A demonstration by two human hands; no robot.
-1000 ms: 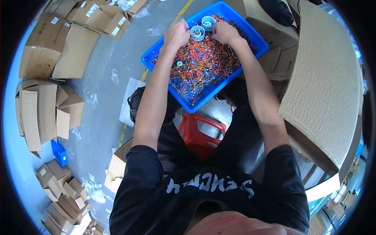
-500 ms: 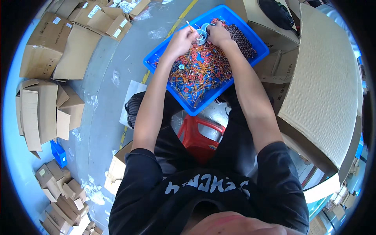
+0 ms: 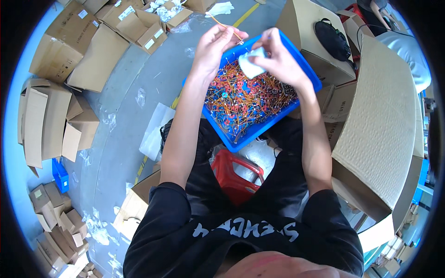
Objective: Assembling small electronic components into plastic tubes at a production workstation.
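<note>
A person sits over a blue bin (image 3: 309, 79) resting on their knees, seen from above. The bin is full of tangled orange and red wires (image 3: 241, 99) with small connectors.

The left hand (image 3: 214, 44) is raised over the far left corner of the bin. Its grip is pinched on one thin orange wire (image 3: 225, 26). The wire's long axis slants up and away to the left of that grip, with its near end pointing down toward the other hand.

The right hand (image 3: 277, 58) is just beside it, over the far edge of the bin. Its grip is closed around a small white piece (image 3: 251, 62), possibly a plastic housing or wrapper; the exact kind cannot be told. The white piece lies just below and to the right of the left grip, so the wire's lower end and the white piece almost meet. The left hand is the nearer one to the wire, and the right to the white piece.

A red stool (image 3: 235, 173) shows between the knees. Flattened and open cardboard boxes (image 3: 48, 109) lie on the floor (image 3: 118, 153) to the left, and a large box (image 3: 380, 139) stands to the right.
</note>
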